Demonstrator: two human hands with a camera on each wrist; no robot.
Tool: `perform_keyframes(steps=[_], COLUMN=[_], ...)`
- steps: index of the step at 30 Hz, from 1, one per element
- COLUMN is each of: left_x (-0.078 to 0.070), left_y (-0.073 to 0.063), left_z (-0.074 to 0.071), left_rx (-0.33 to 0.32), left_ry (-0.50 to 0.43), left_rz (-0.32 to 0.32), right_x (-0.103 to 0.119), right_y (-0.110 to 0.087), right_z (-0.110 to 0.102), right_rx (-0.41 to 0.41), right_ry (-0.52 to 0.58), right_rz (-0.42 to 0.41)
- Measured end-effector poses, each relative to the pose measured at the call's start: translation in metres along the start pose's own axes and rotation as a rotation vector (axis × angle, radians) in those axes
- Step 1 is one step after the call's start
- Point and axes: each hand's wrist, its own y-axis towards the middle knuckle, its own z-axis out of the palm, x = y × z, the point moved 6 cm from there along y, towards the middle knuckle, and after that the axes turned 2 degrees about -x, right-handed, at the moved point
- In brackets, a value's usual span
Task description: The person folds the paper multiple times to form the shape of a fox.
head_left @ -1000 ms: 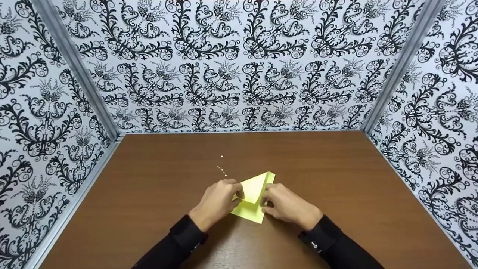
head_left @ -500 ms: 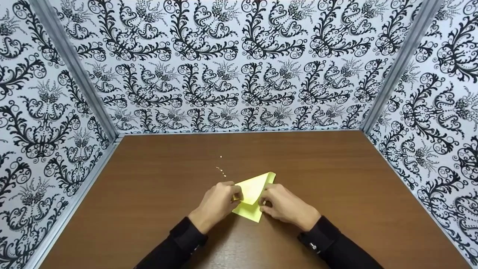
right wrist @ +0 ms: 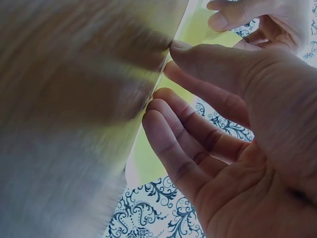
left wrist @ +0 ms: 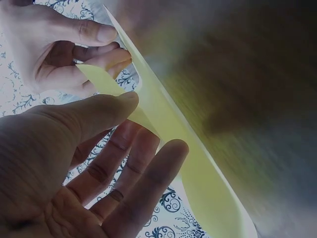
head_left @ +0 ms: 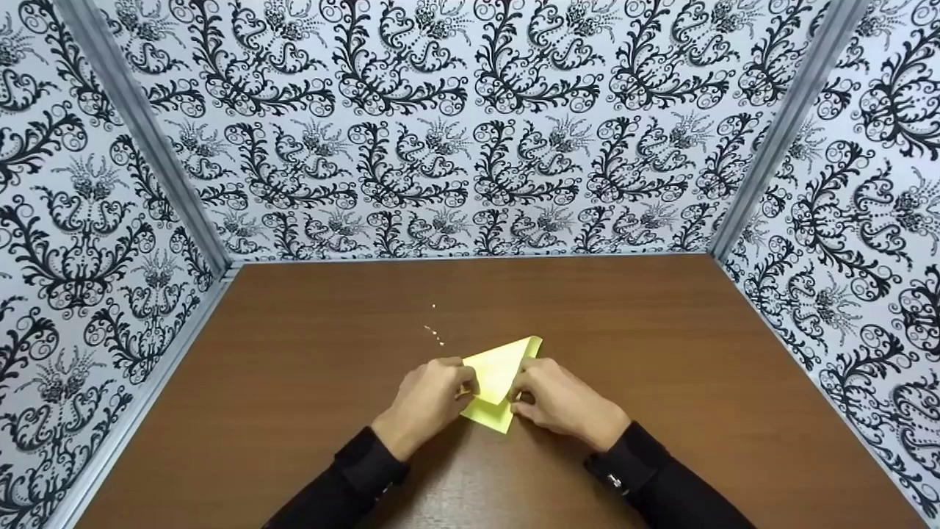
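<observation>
A yellow sheet of paper [head_left: 501, 369] lies folded over on the table, its upper layer slanting across a lower layer [head_left: 490, 417] that shows below as a small corner. At its left side my left hand [head_left: 433, 397] pinches the flap; in the left wrist view the thumb [left wrist: 126, 101] lies on the paper with fingers behind it. My right hand [head_left: 565, 400] holds the right edge with curled fingers. Seen from the right wrist, thumb [right wrist: 185, 52] and fingertips [right wrist: 153, 111] sit along the paper's edge, close to the tabletop. The paper under both hands is partly hidden.
Several tiny white specks [head_left: 435, 334] lie on the brown wooden table [head_left: 330, 316] beyond the left hand. Patterned black-and-white panels [head_left: 470, 147] with grey metal posts [head_left: 778, 139] enclose the back and sides. Black sleeves [head_left: 371, 463] cover both forearms.
The lower layer's near corner has shifted slightly up and left, and less of it shows under the upper flap. Both hands keep their hold, with the left a touch further left.
</observation>
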Motion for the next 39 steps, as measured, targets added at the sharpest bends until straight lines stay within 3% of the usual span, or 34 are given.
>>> perform_keyframes(steps=[9,18,39], left_x=[-0.008,-0.010,-0.014], left_y=[-0.001,-0.002,-0.004], left_z=[0.002,0.005,0.007], left_rx=[0.010,0.042,0.071], left_ry=[0.016,-0.048,-0.002], left_rz=[0.026,0.036,0.044], right_x=[0.000,0.000,-0.004], right_y=[0.000,-0.001,-0.001], right_z=[0.000,0.001,-0.010], right_rx=[0.002,0.027,0.046], right_ry=[-0.039,-0.043,-0.061], right_rz=[0.023,0.074,0.099])
